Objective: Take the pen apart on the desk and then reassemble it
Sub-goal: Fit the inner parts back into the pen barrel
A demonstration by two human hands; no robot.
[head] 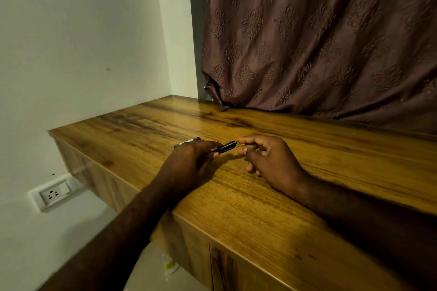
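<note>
I see the left hand (pixel 189 160) gripping the black pen body (pixel 224 146) low over the wooden desk (pixel 260 196), its end sticking out toward 2 o'clock. The right hand (pixel 269 160) rests on the desk just off that end, fingers loosely curled, thumb and forefinger apart, holding nothing I can make out. A second pen piece (pixel 186 142) (pale, dark-tipped) lies on the desk at 12 o'clock from the left hand, partly hidden.
</note>
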